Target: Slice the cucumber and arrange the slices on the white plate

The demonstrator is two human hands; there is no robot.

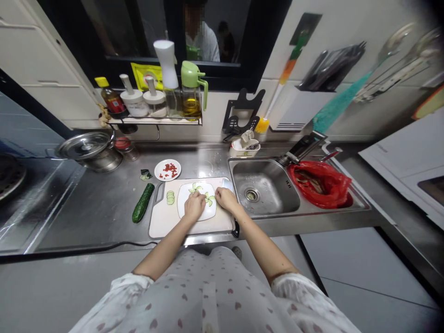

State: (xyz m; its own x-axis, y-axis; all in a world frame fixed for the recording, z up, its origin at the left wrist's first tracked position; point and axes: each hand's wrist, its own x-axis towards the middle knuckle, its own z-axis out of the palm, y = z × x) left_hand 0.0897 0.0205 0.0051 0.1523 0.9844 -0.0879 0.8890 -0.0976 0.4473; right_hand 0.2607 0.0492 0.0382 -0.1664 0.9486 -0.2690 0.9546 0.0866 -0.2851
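On a cutting board lies a white square plate with thin cucumber slices set out in fan shapes along its far and right sides. My left hand reaches over the plate, fingers bent together by the slices. At the plate's right edge my right hand has its fingers drawn into a pinch beside the right-hand fan. What either hand holds is too small to make out. A row of overlapping cucumber slices rests on the board, left of the plate. A knife lies on the board's right side, partly hidden by my right arm.
A cucumber lies left of the board. Behind stand a small plate with chopped red pieces and some cut cucumber ends. The sink and a red plastic bag are right; a steel pot is left.
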